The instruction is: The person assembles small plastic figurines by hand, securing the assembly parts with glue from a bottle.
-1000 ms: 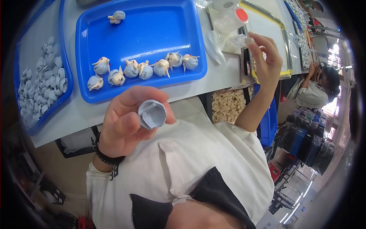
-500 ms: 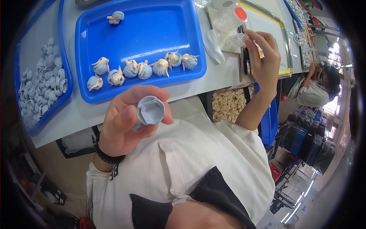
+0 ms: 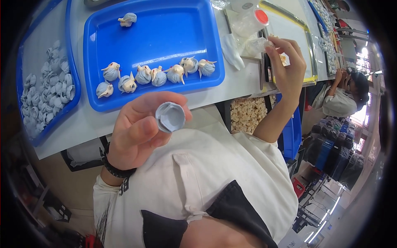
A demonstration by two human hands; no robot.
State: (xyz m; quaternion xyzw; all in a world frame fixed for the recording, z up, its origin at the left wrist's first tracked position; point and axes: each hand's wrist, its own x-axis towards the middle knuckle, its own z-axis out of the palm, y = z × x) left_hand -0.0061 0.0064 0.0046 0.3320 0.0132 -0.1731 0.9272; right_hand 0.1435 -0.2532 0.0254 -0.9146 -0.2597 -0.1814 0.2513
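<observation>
Head view: our left hand point(image 3: 138, 132) gripped a grey-blue hair cap point(image 3: 170, 117), hollow facing up at us; right hand point(image 3: 287, 68) fingers pinched something small, unclear.

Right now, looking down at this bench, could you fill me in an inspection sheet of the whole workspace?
Surface: pale worktable, bare only in strips between trays.
Job's things: small grey-blue hollow part held up in the left hand; blue tray holding a row of small figure heads with grey-blue hair, plus one apart near its far edge; second blue tray heaped with grey-blue parts.
Clutter: clear plastic bags, a red-capped container, a yellow-edged tray.
Hands: right hand raised over the table edge, pinching something too small to identify.
Cables: nothing seen.
Surroundings: bin of pale small pieces under the table; another person seated further along.
</observation>
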